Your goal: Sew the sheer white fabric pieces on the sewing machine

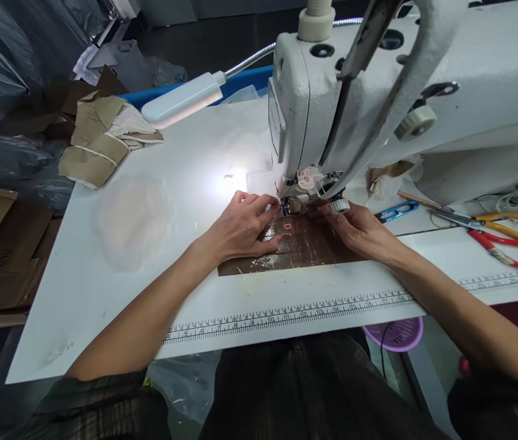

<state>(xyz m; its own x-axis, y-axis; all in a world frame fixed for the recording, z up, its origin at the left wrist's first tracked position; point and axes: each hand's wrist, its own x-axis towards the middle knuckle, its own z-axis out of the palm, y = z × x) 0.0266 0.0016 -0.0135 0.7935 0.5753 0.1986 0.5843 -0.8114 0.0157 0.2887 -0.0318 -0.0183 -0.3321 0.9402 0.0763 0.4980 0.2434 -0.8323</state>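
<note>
A flat brown, shiny sheet, with a small red-and-white mark on it, lies under the needle area of a white sewing machine. My left hand rests over the sheet's left part, thumb stretched out along it and the other fingers reaching to the presser foot. To the right of the foot is my right hand, its thumb and fingers brought together near the sheet's far edge. What sits between those fingertips is hidden by the machine's knob.
A lamp lights the white table, which has a ruler strip along its front. Right of my right hand lie blue thread snips and scissors with red and orange handles. A wrapped bundle sits at the back left.
</note>
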